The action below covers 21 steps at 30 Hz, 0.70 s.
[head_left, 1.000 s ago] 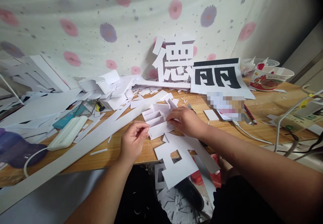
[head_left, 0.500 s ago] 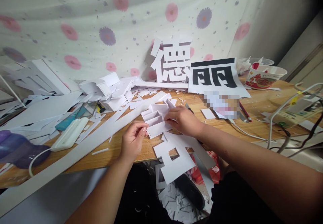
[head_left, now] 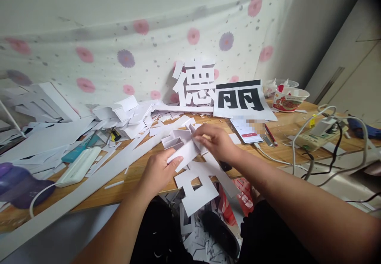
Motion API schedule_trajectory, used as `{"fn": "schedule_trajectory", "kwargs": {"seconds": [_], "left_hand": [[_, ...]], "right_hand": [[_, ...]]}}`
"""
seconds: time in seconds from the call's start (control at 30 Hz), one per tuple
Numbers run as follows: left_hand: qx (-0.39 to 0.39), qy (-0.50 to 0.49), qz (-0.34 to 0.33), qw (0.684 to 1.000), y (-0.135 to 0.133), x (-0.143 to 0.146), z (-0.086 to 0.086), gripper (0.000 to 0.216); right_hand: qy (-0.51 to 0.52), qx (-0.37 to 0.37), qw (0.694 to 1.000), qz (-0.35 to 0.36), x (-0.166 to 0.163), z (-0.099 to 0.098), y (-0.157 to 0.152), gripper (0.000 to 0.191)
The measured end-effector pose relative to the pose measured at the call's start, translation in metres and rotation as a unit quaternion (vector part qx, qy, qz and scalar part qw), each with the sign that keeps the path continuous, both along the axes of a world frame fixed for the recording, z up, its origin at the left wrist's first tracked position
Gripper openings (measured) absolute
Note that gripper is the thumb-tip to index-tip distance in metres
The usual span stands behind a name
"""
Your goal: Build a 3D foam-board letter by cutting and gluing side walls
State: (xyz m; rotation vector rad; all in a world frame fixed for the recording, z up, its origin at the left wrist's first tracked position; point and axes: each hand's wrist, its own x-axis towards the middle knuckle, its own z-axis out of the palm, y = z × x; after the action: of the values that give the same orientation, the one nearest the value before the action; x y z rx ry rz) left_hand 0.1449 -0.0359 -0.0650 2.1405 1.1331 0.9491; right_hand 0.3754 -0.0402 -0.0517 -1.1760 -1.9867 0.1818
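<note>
A small box-like piece of white board (head_left: pixel 186 155), built from upright walls with open compartments, is between my hands over the table's front edge. My left hand (head_left: pixel 160 170) pinches the near left end of its long front wall, thumb in front and fingers behind. My right hand (head_left: pixel 212 139) closes on the right end of the piece; its fingertips partly hide the walls there. Just below lies a white cut-out sheet (head_left: pixel 199 188) with a square hole, jutting past the table edge. A long white strip (head_left: pixel 98 180) runs diagonally to the left of the piece.
A white raised character (head_left: pixel 195 83) stands at the back beside a printed sheet (head_left: pixel 238 101). Phone (head_left: pixel 247 131), paper bowl (head_left: pixel 290 99) and power strip (head_left: pixel 321 135) with cables are at right. A white power bank (head_left: pixel 79 166), purple bottle (head_left: pixel 25 186) and board scraps fill the left.
My left hand has moved its grip onto the front wall, which now tilts up to the right. The view has shifted, and the phone screen shows a different picture.
</note>
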Motion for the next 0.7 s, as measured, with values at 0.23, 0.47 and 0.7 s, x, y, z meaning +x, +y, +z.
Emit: {"fn": "schedule_trajectory", "kwargs": {"seconds": [0.23, 0.47, 0.7], "left_hand": [[-0.105, -0.129, 0.084, 0.983, -0.012, -0.014, -0.017, 0.036], [-0.195, -0.22, 0.071, 0.953, -0.027, -0.01, -0.007, 0.04], [-0.198, -0.285, 0.059, 0.936, -0.039, -0.021, -0.001, 0.036]], "right_hand": [[-0.118, -0.174, 0.949, -0.234, 0.032, -0.033, -0.003, 0.024], [-0.136, -0.255, 0.922, -0.259, 0.029, -0.032, -0.012, 0.043], [0.206, -0.28, 0.936, -0.048, 0.027, 0.011, -0.083, 0.055]]}}
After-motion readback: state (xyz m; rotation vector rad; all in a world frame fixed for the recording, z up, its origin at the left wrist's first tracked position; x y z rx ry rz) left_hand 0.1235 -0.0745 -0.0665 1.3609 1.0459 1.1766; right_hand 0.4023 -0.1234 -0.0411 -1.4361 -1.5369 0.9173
